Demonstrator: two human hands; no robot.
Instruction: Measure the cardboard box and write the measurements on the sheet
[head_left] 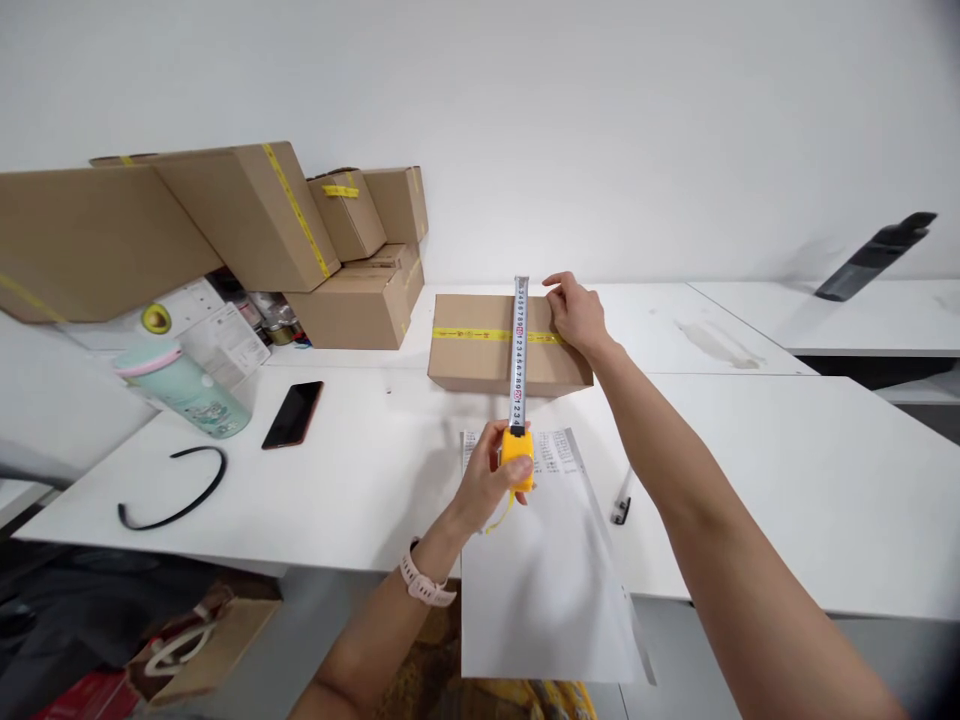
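Note:
My left hand (486, 482) is closed round a yellow tape measure (517, 458) above a printed sheet of paper (547, 580). Its white blade (519, 350) is pulled out across the top of a small cardboard box (480, 345) sealed with yellow tape, and reaches the box's far edge. My right hand (576, 314) rests on the right part of the box's top, next to the blade, with fingers curled down on the far edge.
On the white table (750, 470) lie a black phone (293, 414), a mint-green bottle (184, 388), a black curved band (176, 492) and a pen (621, 500). Stacked cardboard boxes (247, 215) stand at the back left. Bags (195, 650) sit below the table's front edge.

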